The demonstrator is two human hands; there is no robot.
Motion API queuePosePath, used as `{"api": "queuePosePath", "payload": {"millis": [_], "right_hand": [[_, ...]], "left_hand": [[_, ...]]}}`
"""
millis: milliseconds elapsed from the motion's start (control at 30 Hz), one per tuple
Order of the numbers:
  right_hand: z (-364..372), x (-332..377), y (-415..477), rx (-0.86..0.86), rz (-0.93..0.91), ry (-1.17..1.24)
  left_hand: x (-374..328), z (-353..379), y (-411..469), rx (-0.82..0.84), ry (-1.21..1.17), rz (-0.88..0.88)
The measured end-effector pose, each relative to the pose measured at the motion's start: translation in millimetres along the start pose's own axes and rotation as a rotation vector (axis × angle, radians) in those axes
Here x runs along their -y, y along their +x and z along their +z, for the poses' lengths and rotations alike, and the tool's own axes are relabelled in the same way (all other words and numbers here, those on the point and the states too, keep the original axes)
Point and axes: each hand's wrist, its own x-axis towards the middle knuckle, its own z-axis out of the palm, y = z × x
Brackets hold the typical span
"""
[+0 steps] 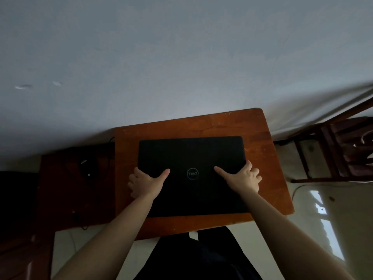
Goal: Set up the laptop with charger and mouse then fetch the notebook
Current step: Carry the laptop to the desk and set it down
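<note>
A closed black laptop (191, 154) with a round logo on its lid lies flat on a small brown wooden table (260, 142). My left hand (144, 183) grips its left edge, thumb on the lid and fingers curled under the side. My right hand (244, 178) grips its right edge the same way. On a lower, darker table to the left lie a black mouse (86, 168) and a dark cable (110, 142). Another small dark item with a cable, perhaps the charger (77, 218), sits near that table's front edge. No notebook shows.
A pale grey wall stands just behind both tables. A wooden chair (331, 150) with dark slats is at the right. The light tiled floor (314, 229) shows to the right and below. My dark clothing fills the bottom centre.
</note>
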Motion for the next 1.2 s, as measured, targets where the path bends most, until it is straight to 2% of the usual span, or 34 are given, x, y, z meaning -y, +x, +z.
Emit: {"api": "queuePosePath", "payload": {"millis": [133,267,433,667,767,900,1033,1200], "right_hand": [[5,-6,9,-0.029,0.030,0.037],[3,-3,17,0.042,0.085,0.126],[-23,-2,29,0.228,0.100,0.233],[-41,-17,18,0.433,0.236,0.588],[-56,-26,7,0.491,0.184,0.792],[-72,-51,-7,0.486,0.115,0.897],[-78,-92,-18,0.448,0.188,0.978],[-77,-159,-45,0.327,0.282,1.199]], "left_hand": [[-11,9,2,-0.049,-0.031,-0.081],[-11,6,11,-0.033,-0.121,-0.145],[-3,-15,28,0.142,-0.455,-0.176],[0,-42,23,0.409,-0.562,-0.297],[3,-59,28,0.578,-0.549,-0.254],[-6,-69,25,0.727,-0.530,-0.156],[-27,-59,8,0.773,-0.441,-0.039],[-63,-22,-20,0.875,-0.255,0.111]]}}
